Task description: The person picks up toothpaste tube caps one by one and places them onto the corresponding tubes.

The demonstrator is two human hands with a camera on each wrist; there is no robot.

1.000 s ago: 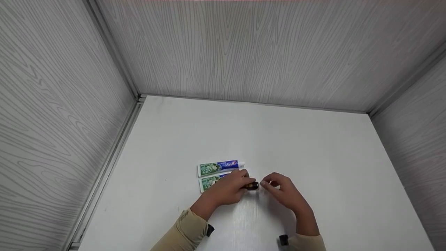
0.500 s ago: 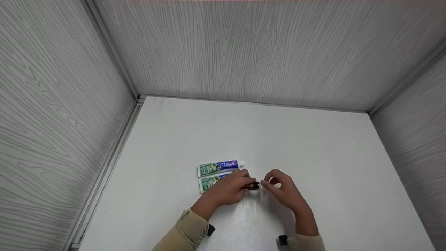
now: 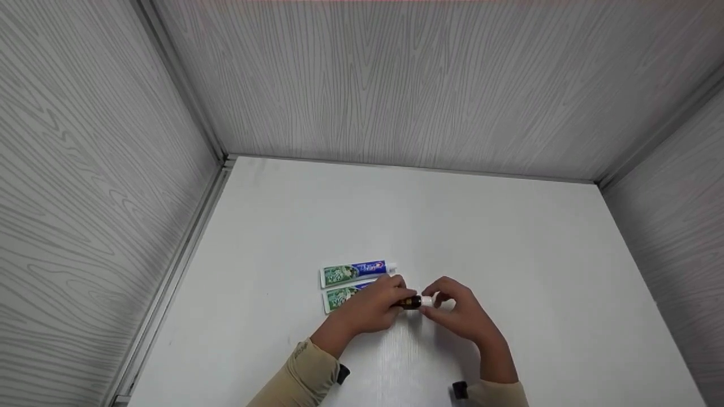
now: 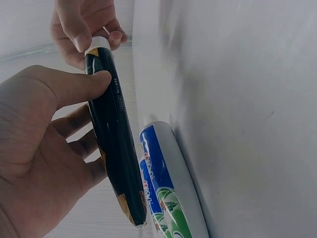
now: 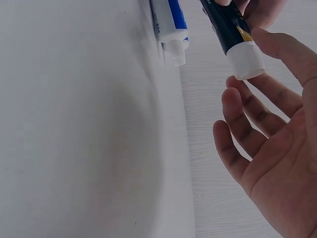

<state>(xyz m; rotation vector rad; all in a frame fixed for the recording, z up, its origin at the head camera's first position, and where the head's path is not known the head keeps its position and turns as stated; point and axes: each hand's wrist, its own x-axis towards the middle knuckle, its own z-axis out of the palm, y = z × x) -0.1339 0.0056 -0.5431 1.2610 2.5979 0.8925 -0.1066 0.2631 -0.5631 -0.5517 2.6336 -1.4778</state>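
Observation:
My left hand grips a dark tube with gold patches and a white cap, shaped like a toothpaste tube. The thumb presses on its upper side near the cap end, with fingers behind. At the tube's right end, the thumb and fingers of my right hand are round the white cap, thumb on one side and a forefinger on the other. Two green, blue and white toothpaste tubes lie beside the left hand. The farther toothpaste tube shows whole; the nearer toothpaste tube is partly hidden by that hand.
Everything lies on a white tabletop, with grey wood-grain panels at the back and on both sides. A metal frame edge runs along the left of the table.
The right fingertips, earlier pinched together off the tube's end, have spread apart round it, and the white cap now shows between them. The left hand has kept its grip; the two tubes lie still.

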